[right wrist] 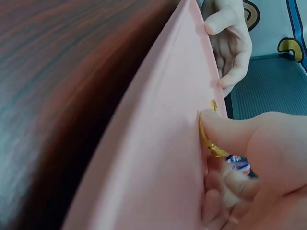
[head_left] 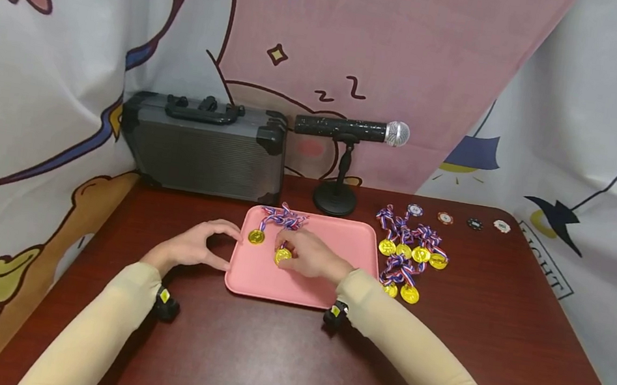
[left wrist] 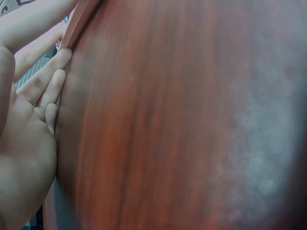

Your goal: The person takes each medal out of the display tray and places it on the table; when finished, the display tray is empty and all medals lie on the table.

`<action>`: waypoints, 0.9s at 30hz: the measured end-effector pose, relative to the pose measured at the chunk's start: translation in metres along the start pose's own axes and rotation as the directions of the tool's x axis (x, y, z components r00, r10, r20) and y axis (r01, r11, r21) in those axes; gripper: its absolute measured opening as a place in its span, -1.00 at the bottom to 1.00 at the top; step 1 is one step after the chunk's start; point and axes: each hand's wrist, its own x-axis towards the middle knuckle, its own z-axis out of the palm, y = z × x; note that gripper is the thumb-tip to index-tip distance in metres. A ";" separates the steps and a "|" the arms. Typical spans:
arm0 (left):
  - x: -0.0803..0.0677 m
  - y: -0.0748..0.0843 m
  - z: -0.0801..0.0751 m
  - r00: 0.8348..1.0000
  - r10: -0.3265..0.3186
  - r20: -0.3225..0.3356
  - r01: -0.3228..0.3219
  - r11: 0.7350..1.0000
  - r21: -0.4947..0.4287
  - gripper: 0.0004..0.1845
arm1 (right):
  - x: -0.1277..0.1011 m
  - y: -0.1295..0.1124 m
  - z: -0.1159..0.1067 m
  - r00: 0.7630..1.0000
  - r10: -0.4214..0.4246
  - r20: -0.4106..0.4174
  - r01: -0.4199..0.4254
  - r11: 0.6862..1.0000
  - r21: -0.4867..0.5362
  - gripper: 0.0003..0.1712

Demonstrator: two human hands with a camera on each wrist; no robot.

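A pink tray point(head_left: 345, 244) lies on the table. Over its middle, my right hand point(head_left: 313, 255) pinches a gold medal point(head_left: 283, 257) between thumb and fingers; the right wrist view has the thumb on the edge of this medal point(right wrist: 203, 130), close over the tray's surface. Part of its ribbon is hidden by the hand. A second gold medal point(head_left: 256, 236) lies at the tray's left side, with knotted red, white and blue ribbon point(head_left: 284, 217) behind it. My left hand point(head_left: 196, 244) is at the tray's left rim, thumb and fingers spread apart, fingertips right at the edge.
Right of the tray lie several more gold medals point(head_left: 421, 254) with knotted ribbons. Behind them is a row of poker chips point(head_left: 445, 218). A grey hard case point(head_left: 209, 159) and a microphone point(head_left: 347, 129) on a stand point(head_left: 335, 198) are at the table's back, before a printed curtain.
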 end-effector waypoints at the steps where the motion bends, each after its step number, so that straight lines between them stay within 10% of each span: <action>1: 0.000 0.001 -0.001 1.000 -0.001 0.000 0.001 1.000 0.002 -0.34 | -0.001 0.001 0.000 1.000 -0.004 -0.002 0.004 1.000 0.014 -0.76; 14: 0.000 0.000 0.000 1.000 -0.001 0.009 0.001 1.000 0.001 -0.34 | -0.021 0.013 -0.010 0.997 0.013 -0.072 0.005 0.969 0.248 -0.78; 27: 0.000 -0.002 0.001 1.000 -0.002 -0.003 0.002 1.000 0.004 -0.34 | -0.072 0.018 -0.064 0.979 0.101 -0.179 -0.030 0.933 0.358 -0.69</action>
